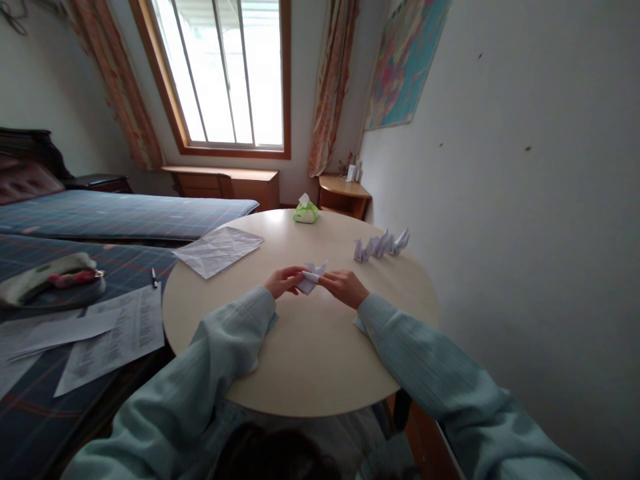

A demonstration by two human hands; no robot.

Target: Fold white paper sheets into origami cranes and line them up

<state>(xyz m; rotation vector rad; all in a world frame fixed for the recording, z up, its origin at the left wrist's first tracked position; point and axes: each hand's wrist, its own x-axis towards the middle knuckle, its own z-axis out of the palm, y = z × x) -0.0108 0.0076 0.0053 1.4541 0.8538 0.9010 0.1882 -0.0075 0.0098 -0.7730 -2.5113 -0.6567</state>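
Between my two hands, over the middle of the round table (320, 360), is a white folded-paper figure (309, 285) with pointed parts sticking up. My left hand (286, 281) pinches its left side. My right hand (346, 287) grips its right side, the fingers closed on a pointed part. The fingertips partly cover the folds. At the right back of the table stands a row of several finished-looking folded-paper figures (381, 246). Some creased white paper sheets (220, 251) lie flat at the table's left back edge.
A green tissue pack (305, 211) sits at the table's far edge. To the left, a bed (125, 208) holds printed sheets (120, 333), a pen (154, 277) and a pale bag (55, 280). A white wall (525, 220) rises close on the right.
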